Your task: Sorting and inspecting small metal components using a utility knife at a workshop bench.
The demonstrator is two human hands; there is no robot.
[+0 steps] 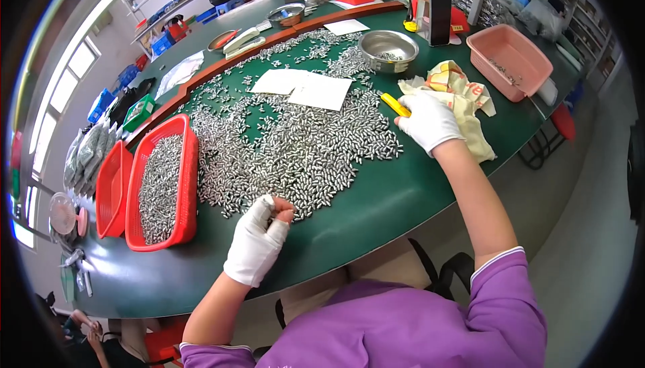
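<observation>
Many metal pieces point(302, 153) lie spread on your green table point(363, 223), probably for easy reach: your left hand point(256, 242) curls its fingers at their near edge, around what I cannot tell, while your right hand point(430, 123) grips a yellow tool point(394, 104).

We can make out orange-red printing point(478, 90) on the pale crumpled cloth point(474, 129) just right of our right hand point(428, 121) and a small yellow label point(457, 28) on the red object point(460, 19) farther beyond it, though neither reads clearly to us.
</observation>
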